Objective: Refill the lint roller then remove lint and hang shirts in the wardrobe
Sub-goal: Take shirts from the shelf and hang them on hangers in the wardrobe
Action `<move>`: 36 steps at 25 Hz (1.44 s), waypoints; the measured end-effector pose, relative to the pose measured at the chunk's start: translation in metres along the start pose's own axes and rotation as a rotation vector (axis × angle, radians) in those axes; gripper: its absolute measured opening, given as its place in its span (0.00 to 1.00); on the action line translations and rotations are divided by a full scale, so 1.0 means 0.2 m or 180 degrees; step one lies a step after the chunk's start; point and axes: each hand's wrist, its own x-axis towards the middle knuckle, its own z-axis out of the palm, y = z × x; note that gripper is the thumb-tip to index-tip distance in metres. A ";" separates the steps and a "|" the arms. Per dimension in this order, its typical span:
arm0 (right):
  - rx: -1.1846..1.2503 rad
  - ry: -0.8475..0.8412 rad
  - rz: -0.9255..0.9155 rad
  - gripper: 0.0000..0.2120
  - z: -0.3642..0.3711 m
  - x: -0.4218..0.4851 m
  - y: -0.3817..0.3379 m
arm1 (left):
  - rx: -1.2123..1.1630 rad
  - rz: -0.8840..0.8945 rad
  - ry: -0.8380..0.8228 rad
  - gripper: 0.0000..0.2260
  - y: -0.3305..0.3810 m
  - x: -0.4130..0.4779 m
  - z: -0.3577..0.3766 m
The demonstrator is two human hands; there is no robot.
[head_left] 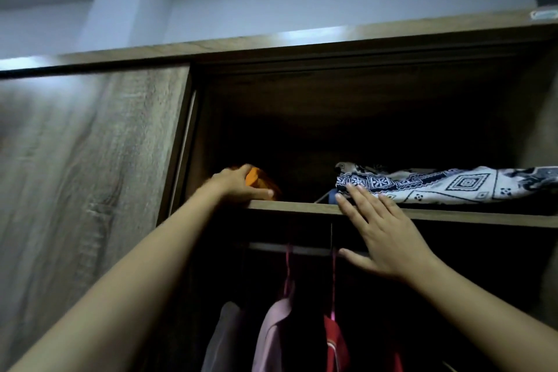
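Curled over an orange object (pixel 260 180) at the left end of the wardrobe (pixel 90 145) shelf (pixel 290 206), the left hand (pixel 237 184) reaches up, while the right hand (pixel 385 232) rises flat, fingers straight and spread, fingertips at a patterned cloth (pixel 453 184), above shirts (pixel 276 335) hanging below.

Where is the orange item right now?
In the head view, the orange item sits at the left end of the wardrobe's upper shelf, gripped by the left hand, left of the patterned cloth.
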 end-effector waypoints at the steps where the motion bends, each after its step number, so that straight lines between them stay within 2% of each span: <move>1: 0.0033 -0.0006 -0.0011 0.44 0.00 0.00 0.00 | 0.0014 0.0045 0.0045 0.37 -0.01 0.01 0.03; 3: 0.0135 -0.0119 -0.0028 0.44 -0.01 0.01 0.00 | 0.0050 0.0513 0.0471 0.28 -0.01 -0.03 0.02; 6: 0.0297 -0.0222 -0.0033 0.47 -0.05 0.00 0.00 | -0.0590 0.1408 0.0680 0.24 0.00 -0.15 -0.02; 8: 0.0853 -0.0109 0.0103 0.53 -0.11 -0.01 -0.02 | -0.0977 0.1879 0.0777 0.25 0.04 -0.30 -0.05; 9: 0.1401 -0.0129 0.0317 0.55 -0.17 -0.02 -0.03 | -0.1052 0.2109 0.0859 0.26 0.07 -0.38 -0.06; 11: 0.2245 0.0262 0.0626 0.56 -0.29 -0.05 -0.06 | -0.1120 0.2604 0.0957 0.27 0.10 -0.54 -0.06; 13: 0.2503 0.0613 0.0598 0.56 -0.42 -0.10 -0.08 | -0.1135 0.2967 0.0933 0.26 0.13 -0.67 -0.04; 14: 0.2552 0.0596 0.0485 0.54 -0.49 -0.12 -0.09 | -0.1183 0.3019 0.0866 0.26 0.14 -0.73 -0.02; 15: 0.2579 0.0447 0.0348 0.50 -0.54 -0.16 -0.08 | -0.1305 0.2984 0.0775 0.26 0.15 -0.79 0.01; 17: 0.2559 0.0083 0.0022 0.35 -0.58 -0.26 -0.09 | -0.1614 0.2736 0.0597 0.24 0.17 -0.89 0.08; 20: 0.2465 -0.0378 -0.0313 0.18 -0.55 -0.51 -0.14 | -0.2197 0.2116 -0.0160 0.24 0.19 -1.07 0.29; 22: 0.2406 -0.0741 -0.0333 0.12 -0.52 -0.70 -0.17 | -0.2691 0.1597 -0.0440 0.14 0.23 -1.20 0.47; 24: 0.2398 -0.0993 -0.0271 0.11 -0.51 -0.86 -0.17 | -0.2983 0.0987 -0.0273 0.12 0.25 -1.29 0.60; 27: 0.2634 -0.1391 -0.0330 0.09 -0.51 -1.07 -0.22 | -0.2871 0.0644 0.0030 0.16 0.20 -1.33 0.71; 29: 0.2633 -0.1720 -0.0453 0.11 -0.51 -1.18 -0.29 | -0.2418 0.0804 0.0114 0.18 0.16 -1.35 0.73; 33: 0.2556 -0.2179 -0.0465 0.13 -0.55 -1.34 -0.40 | -0.1318 0.1542 0.0416 0.19 0.19 -1.42 0.70; 35: 0.2302 -0.2570 -0.0320 0.20 -0.58 -1.39 -0.41 | -0.1447 0.1593 0.0367 0.15 0.24 -1.46 0.69; 36: 0.2304 -0.2797 -0.0140 0.26 -0.60 -1.41 -0.40 | -0.1774 0.1596 0.0228 0.11 0.26 -1.46 0.70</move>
